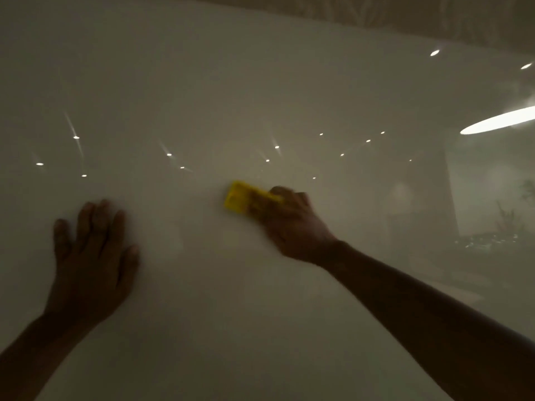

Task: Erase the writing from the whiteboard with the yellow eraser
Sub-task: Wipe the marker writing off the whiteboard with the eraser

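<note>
The whiteboard fills nearly the whole view — a smooth, glossy, off-white sheet that mirrors small round ceiling lights as bright dots and one long oval lamp at the right edge. Its gloss also carries a faint, hazy reflection of a room with some greenery on the right side. No writing can be made out on the surface; the dim light and blur make faint marks hard to judge.

The yellow eraser is a flat rectangular block, pressed against the board near the middle of the view. Only its left part shows clearly; the rest lies under the right hand, whose fingers are curled around it in a grip. The outline of both is smeared by motion blur, so the eraser's texture is unclear.

The left hand rests flat on the board well to the left of the eraser, fingers spread and extended, holding nothing. Both forearms are bare and dark in the low light — each is cut off by the bottom edge of the frame.
</note>
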`<state>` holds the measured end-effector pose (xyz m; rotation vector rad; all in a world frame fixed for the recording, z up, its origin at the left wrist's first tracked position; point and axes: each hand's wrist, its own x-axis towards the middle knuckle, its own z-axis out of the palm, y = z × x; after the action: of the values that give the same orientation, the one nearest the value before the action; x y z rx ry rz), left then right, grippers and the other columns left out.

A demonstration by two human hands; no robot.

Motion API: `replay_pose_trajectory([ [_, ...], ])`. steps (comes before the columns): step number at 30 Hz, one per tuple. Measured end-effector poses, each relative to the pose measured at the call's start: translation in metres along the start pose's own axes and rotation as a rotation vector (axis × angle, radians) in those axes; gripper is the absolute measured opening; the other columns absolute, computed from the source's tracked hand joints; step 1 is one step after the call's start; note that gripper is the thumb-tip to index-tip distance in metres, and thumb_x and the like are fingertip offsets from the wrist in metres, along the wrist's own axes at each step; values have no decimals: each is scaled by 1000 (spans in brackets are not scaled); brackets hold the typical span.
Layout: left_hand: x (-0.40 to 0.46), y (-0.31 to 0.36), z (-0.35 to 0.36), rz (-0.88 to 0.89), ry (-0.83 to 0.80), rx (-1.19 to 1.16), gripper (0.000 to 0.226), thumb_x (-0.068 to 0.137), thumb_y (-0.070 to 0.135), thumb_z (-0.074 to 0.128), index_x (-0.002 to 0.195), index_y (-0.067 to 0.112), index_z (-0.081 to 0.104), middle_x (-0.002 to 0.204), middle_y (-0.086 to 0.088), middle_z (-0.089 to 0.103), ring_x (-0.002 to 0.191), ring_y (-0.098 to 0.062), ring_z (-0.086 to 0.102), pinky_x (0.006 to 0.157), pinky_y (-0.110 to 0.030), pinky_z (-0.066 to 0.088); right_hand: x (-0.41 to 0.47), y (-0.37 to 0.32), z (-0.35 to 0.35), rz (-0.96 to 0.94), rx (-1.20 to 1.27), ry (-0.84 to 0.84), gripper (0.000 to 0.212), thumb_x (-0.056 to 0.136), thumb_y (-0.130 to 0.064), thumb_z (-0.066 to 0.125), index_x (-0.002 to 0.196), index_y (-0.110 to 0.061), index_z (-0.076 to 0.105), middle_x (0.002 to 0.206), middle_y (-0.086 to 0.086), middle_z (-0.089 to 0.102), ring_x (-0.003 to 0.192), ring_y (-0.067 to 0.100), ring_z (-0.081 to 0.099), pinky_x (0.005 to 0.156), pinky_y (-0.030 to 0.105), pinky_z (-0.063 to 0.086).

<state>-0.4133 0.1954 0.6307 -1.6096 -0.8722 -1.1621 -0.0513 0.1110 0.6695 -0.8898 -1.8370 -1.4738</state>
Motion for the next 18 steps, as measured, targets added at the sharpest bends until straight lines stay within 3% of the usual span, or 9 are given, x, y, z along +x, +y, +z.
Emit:
replay_pose_trajectory([
  [4, -9, -14, -9, 56, 5, -9, 61, 102, 30, 39, 148, -9, 45, 160, -33, 34, 149, -53, 29, 122, -66, 14, -65, 47, 12, 771, -15, 290, 57, 85, -17, 57, 142, -14, 57, 141, 13, 59, 112, 41, 56, 85, 52, 52],
  [6, -19, -26, -15, 34, -7, 0, 61, 102, 30, 39, 148, -9, 44, 160, -34, 32, 149, -53, 27, 123, -64, 13, -87, 37, 13, 1163, 83, 369, 59, 89, -20, 54, 148, -21, 49, 157, 6, 44, 123, 41, 50, 101, 49, 43],
  [8, -30, -36, -19, 19, -25, 8, 61, 102, 30, 38, 149, -8, 43, 161, -35, 30, 151, -53, 24, 124, -63, 10, -94, 5, 17, 1383, 125, 357, 62, 91, -25, 47, 153, -29, 41, 164, -4, 29, 130, 38, 43, 104, 45, 35],
  [10, -40, -44, -20, 17, -32, -1, 61, 103, 30, 38, 150, -8, 42, 161, -35, 29, 152, -53, 22, 125, -62, 7, -90, -48, 27, 1319, 95, 340, 64, 89, -22, 48, 153, -26, 42, 164, -1, 31, 124, 35, 43, 99, 44, 39],
  [13, -51, -45, -20, 30, -21, -13, 60, 104, 29, 39, 151, -8, 40, 162, -36, 28, 153, -53, 20, 126, -61, 4, -82, -144, 49, 977, 67, 283, 59, 90, -12, 53, 148, -20, 46, 153, 8, 47, 116, 37, 50, 92, 43, 45],
  [16, -58, -45, -19, 28, -28, -43, 60, 105, 29, 40, 154, -6, 36, 163, -37, 25, 154, -54, 17, 126, -62, 2, -76, -244, 58, 617, 255, 171, 53, 96, -6, 55, 145, -27, 52, 157, -8, 42, 126, 32, 53, 105, 40, 39],
  [18, -64, -44, -17, 19, -38, -65, 61, 105, 30, 39, 155, -6, 35, 164, -37, 22, 154, -54, 15, 125, -63, 0, -96, -292, 66, 392, 360, 61, 52, 99, -10, 61, 143, -35, 54, 156, -22, 37, 131, 26, 51, 106, 44, 40],
])
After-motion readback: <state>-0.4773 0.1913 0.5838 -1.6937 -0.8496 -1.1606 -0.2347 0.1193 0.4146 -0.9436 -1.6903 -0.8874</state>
